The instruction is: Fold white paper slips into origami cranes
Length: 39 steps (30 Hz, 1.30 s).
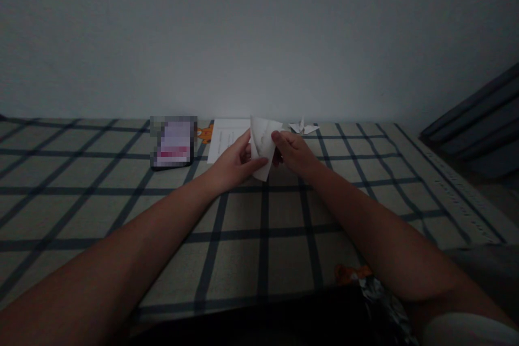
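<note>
My left hand (pixel 234 166) is closed on the lower left of the folded paper (pixel 263 143), thumb across its front; my right hand (pixel 291 147) pinches its right edge, thumb uppermost. The folded paper stands tilted between both hands, over the checked cloth (pixel 243 216). Near the wall: printed sheet (pixel 225 135) behind my left hand, white folded bird (pixel 304 128) just beyond my right, device with lit screen (pixel 175 143) farther left.

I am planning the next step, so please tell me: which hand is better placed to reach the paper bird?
Probably the right hand: the paper bird lies just beyond it, while the left hand is farther. Both hands hold the folded sheet, so the right would need to let go.
</note>
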Available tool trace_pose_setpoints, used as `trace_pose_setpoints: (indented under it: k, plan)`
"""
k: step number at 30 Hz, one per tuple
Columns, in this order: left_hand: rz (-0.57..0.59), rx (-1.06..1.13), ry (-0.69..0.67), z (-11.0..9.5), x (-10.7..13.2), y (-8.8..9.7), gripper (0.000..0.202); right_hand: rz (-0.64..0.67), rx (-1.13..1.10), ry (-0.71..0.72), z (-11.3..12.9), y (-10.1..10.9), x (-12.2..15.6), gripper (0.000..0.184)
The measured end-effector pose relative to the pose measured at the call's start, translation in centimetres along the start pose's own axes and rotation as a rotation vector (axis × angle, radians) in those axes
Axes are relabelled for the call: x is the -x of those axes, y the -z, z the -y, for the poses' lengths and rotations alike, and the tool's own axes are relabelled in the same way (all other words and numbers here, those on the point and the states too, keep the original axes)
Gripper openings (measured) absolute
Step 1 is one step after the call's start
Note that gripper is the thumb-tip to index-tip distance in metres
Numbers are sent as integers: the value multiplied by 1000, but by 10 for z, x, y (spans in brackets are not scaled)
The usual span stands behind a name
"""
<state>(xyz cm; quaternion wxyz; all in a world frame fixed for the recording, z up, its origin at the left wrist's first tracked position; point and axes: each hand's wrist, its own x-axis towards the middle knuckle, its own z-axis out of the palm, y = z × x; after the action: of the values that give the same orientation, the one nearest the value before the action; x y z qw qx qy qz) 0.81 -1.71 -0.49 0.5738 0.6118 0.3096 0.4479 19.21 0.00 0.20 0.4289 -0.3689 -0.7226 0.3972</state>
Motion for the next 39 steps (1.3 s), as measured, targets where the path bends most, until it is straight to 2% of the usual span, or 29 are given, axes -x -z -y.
trace_pose_setpoints:
  k: [2,3,8,12,17,21,25,28,29,30,32,34,36,39]
  plan:
    - [-91,19,6,2,-2,4,49,-29,6,-5,-1,1,-1,64]
    - [-150,54,4,4,-4,6,44,-45,8,-4,-2,2,-2,63]
    - [-447,245,-16,7,-15,16,34,-153,31,21,-5,8,-7,54]
    - [-544,167,-6,1,-19,24,27,-240,62,-2,-9,13,-10,47]
    - [-553,92,-47,1,-21,30,24,-295,127,-27,-14,17,-12,44]
    - [-520,188,-73,-4,-22,31,28,-322,114,-33,-15,17,-12,46]
    - [-418,348,-10,-14,-19,28,28,-369,44,-75,-16,17,-12,45]
    - [-374,380,72,-13,-18,27,26,-387,36,-111,-20,18,-13,46]
    - [-374,383,62,-10,-19,27,26,-379,48,-118,-22,18,-14,46]
    - [-423,384,35,-7,-20,28,24,-370,64,-114,-25,18,-16,44]
    - [-504,375,5,-1,-22,29,20,-367,128,-55,-30,18,-18,40]
    - [-561,367,-13,2,-24,30,17,-418,265,100,-32,19,-18,58]
    - [-581,378,-20,1,-24,29,17,-341,519,273,-30,19,-16,70]
    - [-594,400,6,-5,-23,27,18,-127,847,383,-24,17,-9,47]
